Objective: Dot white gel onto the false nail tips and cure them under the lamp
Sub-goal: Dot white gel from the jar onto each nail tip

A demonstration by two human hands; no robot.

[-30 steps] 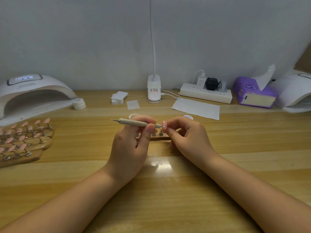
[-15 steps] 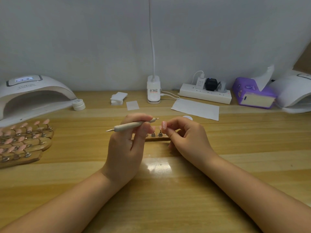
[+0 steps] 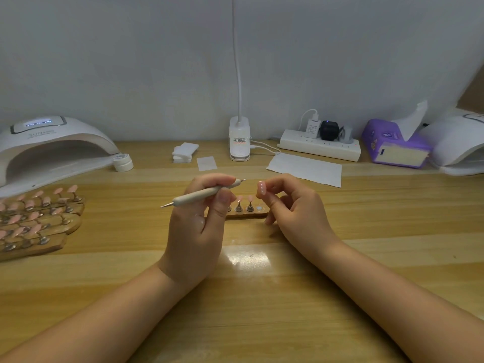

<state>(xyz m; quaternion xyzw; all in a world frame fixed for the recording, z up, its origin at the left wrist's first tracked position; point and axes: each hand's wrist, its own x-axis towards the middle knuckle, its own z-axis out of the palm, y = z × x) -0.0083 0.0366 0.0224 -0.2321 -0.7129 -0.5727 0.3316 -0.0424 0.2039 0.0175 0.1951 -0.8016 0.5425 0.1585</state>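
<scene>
The left hand [image 3: 199, 226] grips the dotting pen [image 3: 207, 193] — its tip points at the pink nail tip [image 3: 261, 189]. The right hand [image 3: 296, 208] pinches that nail tip above the wooden stand [image 3: 246, 214] — three white dots show on it.

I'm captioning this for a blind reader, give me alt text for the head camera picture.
Over a wooden table, the left hand holds a dotting pen beside a pink nail tip with white dots, pinched in the right hand. A curing lamp sits far left.
</scene>
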